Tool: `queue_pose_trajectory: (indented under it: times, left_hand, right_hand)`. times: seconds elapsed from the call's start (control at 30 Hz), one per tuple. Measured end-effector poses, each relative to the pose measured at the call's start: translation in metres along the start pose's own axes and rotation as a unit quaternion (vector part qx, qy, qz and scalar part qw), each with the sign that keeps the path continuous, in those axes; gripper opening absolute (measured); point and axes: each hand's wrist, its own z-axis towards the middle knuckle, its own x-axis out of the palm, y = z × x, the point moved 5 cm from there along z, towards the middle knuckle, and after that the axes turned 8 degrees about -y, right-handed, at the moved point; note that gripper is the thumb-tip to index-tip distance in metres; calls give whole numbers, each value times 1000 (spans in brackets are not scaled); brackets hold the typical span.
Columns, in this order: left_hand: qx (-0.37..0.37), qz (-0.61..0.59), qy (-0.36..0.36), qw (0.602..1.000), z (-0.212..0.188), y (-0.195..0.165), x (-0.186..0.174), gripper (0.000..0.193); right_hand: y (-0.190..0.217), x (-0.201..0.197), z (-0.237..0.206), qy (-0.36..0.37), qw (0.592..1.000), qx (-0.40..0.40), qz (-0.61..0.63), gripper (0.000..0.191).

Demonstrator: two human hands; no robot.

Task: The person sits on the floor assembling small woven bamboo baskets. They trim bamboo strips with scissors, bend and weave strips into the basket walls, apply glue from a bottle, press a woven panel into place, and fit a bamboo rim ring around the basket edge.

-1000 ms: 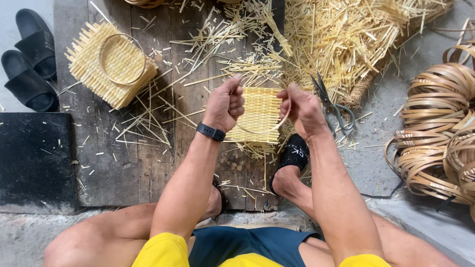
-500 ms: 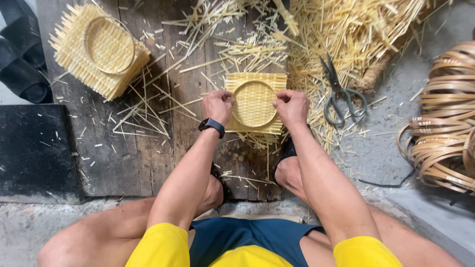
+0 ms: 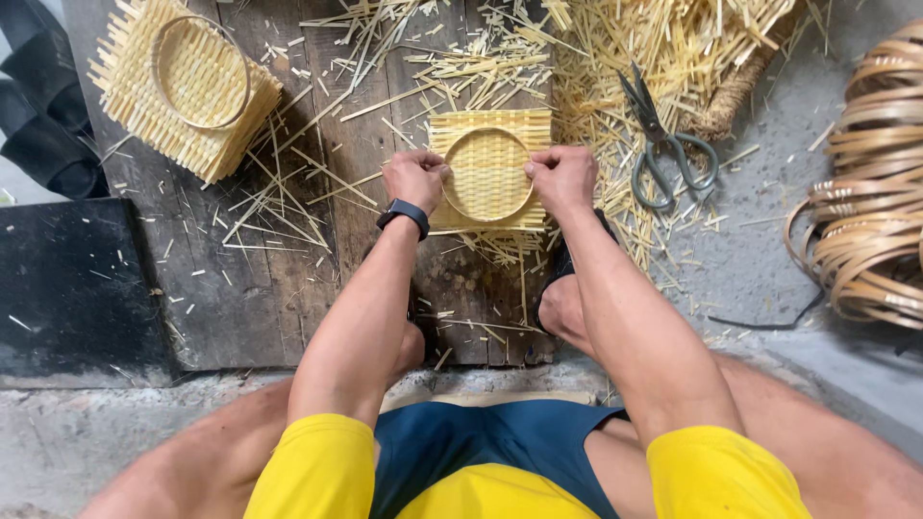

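Observation:
A square woven bamboo mat [image 3: 490,125] lies flat on the dark wooden board [image 3: 279,288], with a round bamboo hoop [image 3: 487,175] on top of it. My left hand [image 3: 415,179], with a black watch on its wrist, presses the hoop's left edge with closed fingers. At the hoop's right edge my right hand [image 3: 562,177] grips the same way. Both forearms reach forward from my knees.
A stack of finished woven squares with a hoop [image 3: 183,86] sits at the upper left. Scissors [image 3: 663,144] lie on loose bamboo slivers [image 3: 673,48] to the right. Coiled bamboo strips [image 3: 870,183] are at the far right, black sandals [image 3: 43,106] at the far left.
One second ago both hands held the hoop lifted above the mat. They then lowered it onto the mat and now press it there at both sides.

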Motion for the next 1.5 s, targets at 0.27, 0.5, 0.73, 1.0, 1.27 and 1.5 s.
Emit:
queue_pose_trajectory:
  times: [0.27, 0.5, 0.73, 1.0, 1.27, 1.5]
  left_hand:
    - [-76, -108, 79, 988, 10, 4, 0, 14]
    - [-97, -118, 92, 984, 10, 4, -1, 15]
    - [-37, -44, 43, 997, 12, 20, 13, 16]
    - [9, -96, 77, 992, 17, 20, 10, 16]
    - [396, -25, 63, 916, 14, -62, 11, 24]
    - [369, -102, 82, 920, 16, -59, 54, 19]
  right_hand:
    - [1, 4, -2, -27, 999, -4, -21, 9]
    - [1, -1, -4, -12, 999, 49, 7, 17]
    - [-13, 1, 5, 0, 999, 43, 1, 18]
    - [-14, 0, 23, 60, 998, -10, -14, 20]
    - [-1, 22, -63, 14, 977, 190, 93, 32]
    - [-49, 91, -126, 33, 864, 360, 349, 30]
